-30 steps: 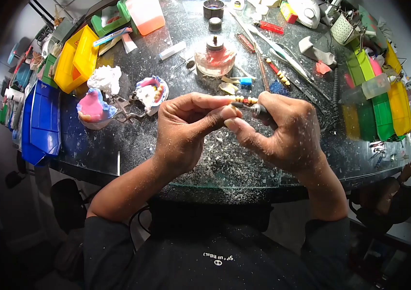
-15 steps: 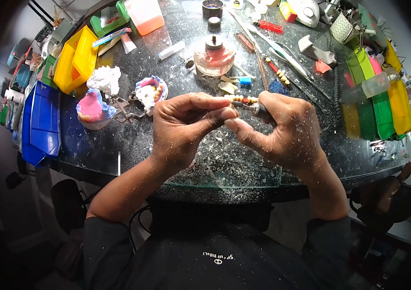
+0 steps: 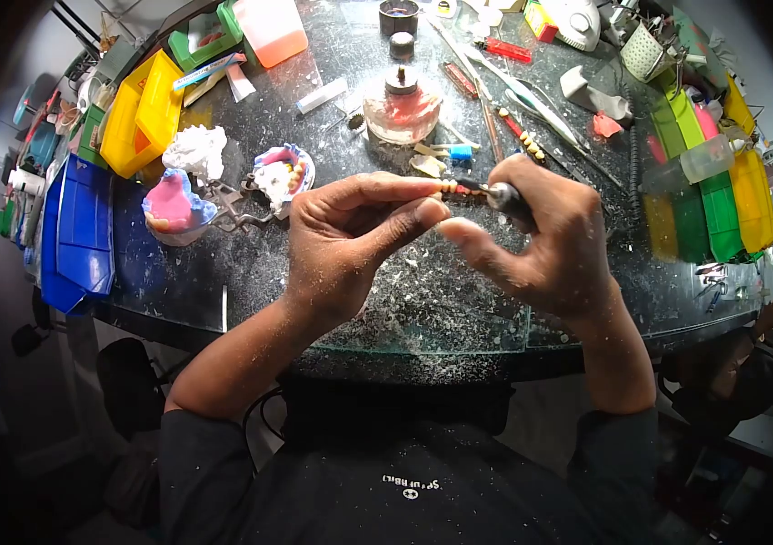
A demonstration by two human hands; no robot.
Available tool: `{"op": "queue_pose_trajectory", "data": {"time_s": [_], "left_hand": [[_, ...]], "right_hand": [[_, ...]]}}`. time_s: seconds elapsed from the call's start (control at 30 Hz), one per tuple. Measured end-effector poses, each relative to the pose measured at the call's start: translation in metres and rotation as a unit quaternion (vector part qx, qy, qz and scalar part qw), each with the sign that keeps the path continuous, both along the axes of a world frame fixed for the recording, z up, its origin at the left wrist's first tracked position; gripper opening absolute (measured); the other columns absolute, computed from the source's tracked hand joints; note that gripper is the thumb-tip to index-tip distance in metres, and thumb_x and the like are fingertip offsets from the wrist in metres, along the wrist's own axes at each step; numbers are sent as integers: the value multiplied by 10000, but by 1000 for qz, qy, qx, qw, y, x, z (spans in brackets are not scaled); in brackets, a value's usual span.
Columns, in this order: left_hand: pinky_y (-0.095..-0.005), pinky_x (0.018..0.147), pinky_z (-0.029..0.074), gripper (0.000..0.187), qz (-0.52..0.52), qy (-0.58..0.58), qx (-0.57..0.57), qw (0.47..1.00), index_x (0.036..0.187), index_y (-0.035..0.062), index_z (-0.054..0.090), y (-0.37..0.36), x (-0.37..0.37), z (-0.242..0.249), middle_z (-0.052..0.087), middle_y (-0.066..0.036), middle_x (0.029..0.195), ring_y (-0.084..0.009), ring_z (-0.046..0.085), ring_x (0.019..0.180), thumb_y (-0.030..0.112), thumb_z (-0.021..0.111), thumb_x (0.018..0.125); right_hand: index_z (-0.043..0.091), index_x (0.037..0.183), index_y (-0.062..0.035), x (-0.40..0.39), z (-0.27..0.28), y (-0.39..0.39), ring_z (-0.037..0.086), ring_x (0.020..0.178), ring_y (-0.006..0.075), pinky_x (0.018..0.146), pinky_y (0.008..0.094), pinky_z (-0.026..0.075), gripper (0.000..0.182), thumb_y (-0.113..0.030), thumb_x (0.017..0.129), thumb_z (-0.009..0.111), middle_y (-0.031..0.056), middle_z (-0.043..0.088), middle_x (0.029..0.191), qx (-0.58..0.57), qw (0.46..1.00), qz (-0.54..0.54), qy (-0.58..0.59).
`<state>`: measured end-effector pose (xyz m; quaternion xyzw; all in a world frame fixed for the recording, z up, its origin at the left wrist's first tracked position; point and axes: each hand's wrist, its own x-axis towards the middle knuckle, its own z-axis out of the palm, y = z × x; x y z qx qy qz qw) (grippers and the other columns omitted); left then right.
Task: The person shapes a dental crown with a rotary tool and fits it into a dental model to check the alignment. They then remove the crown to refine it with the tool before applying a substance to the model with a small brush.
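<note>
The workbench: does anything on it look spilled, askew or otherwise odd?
Yes: pale dust and chips lie scattered over the dark workbench, thickly toward the front edge, below the left hand and right hand. It looks odd because the debris is strewn loose, and specks also dot the dark shirt.

Head-worn view, facing forward, angled down

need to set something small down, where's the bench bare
Barest dusty dark bench: between the open blue plastic bin and left hand, below the pink-and-blue dental model; and between right hand and green plastic bin. Crowded: around the round clear metal-capped jar.
</note>
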<state>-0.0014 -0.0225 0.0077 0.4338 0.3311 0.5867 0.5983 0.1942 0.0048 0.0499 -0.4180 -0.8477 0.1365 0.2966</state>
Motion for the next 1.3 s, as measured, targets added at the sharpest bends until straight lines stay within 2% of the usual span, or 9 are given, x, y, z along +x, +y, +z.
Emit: {"op": "queue_pose_trajectory", "data": {"time_s": [0.07, 0.2, 0.4, 0.7, 0.9, 0.97, 1.07, 1.13, 1.3], "left_hand": [[-291, 824, 557, 280, -16, -7, -18, 1000, 1088, -61, 617, 1, 0, 0, 675, -130, 937, -169, 674, 901, -39, 693, 819], [-276, 836, 535, 453, -55, 32, 11, 998, 1226, -41, 526, 5, -1, 3, 669, -105, 940, -150, 662, 918, -15, 712, 814], [-272, 852, 512, 439, -74, 61, 17, 995, 1226, -21, 540, 6, -4, 3, 673, -85, 967, -143, 650, 918, 10, 714, 824], [-268, 881, 515, 149, -66, -38, 40, 996, 1009, -36, 685, 1, 4, -6, 671, -158, 1062, -166, 633, 995, 1, 669, 865], [-285, 860, 521, 171, 37, 44, 147, 988, 1000, -30, 684, 2, 0, -11, 671, -165, 1050, -189, 642, 1000, -61, 678, 832], [-313, 884, 520, 168, 55, 99, 196, 974, 1011, -38, 664, 3, -2, -10, 655, -184, 1059, -216, 644, 998, -73, 647, 848], [-318, 859, 535, 187, 71, 175, 247, 951, 1037, -48, 637, 2, -5, -12, 640, -201, 1083, -237, 654, 975, -88, 625, 856], [-309, 833, 544, 193, 81, 214, 282, 932, 1040, -52, 634, 3, -5, -11, 636, -202, 1094, -234, 658, 958, -91, 629, 851], [-291, 738, 558, 206, 128, 282, 368, 877, 1022, -39, 640, 7, -5, -12, 664, -203, 1022, -192, 663, 873, -82, 671, 823]], "right_hand": [[635, 968, -2, 0, -2, 1, 697, 692, 262, 576, 322, 541, 307, -199, 764, 755, 136, 674, 797, 15, 994, 67, 90], [637, 1097, -12, 5, -12, 7, 713, 854, 268, 695, 321, 580, 425, -36, 675, 685, 155, 695, 1006, 16, 979, 168, 112], [645, 1082, -5, 9, -19, 11, 709, 783, 277, 666, 340, 580, 482, -4, 601, 626, 134, 701, 933, 78, 970, 198, 118], [653, 1109, 0, 5, -19, 6, 620, 568, 201, 512, 322, 496, 515, -83, 601, 643, 44, 596, 686, 152, 968, 178, 91], [652, 1045, 11, -5, -16, 0, 609, 537, 209, 485, 324, 481, 347, -198, 774, 709, 75, 597, 679, 119, 979, 134, 96], [651, 969, -7, -10, -6, -2, 503, 478, 162, 453, 304, 407, 311, -260, 802, 720, 52, 510, 601, 91, 987, 87, 102], [585, 793, -30, -9, -11, 0, 491, 474, 195, 452, 325, 398, 424, -432, 817, 717, 76, 469, 577, 77, 995, 23, 64], [580, 773, -24, -6, -6, -4, 622, 532, 268, 461, 353, 468, 470, -467, 790, 735, 126, 567, 634, 36, 999, -8, -24], [563, 704, -40, -9, -10, -7, 617, 512, 279, 448, 366, 471, 485, -489, 789, 726, 122, 567, 598, 41, 999, -16, -21]]}}
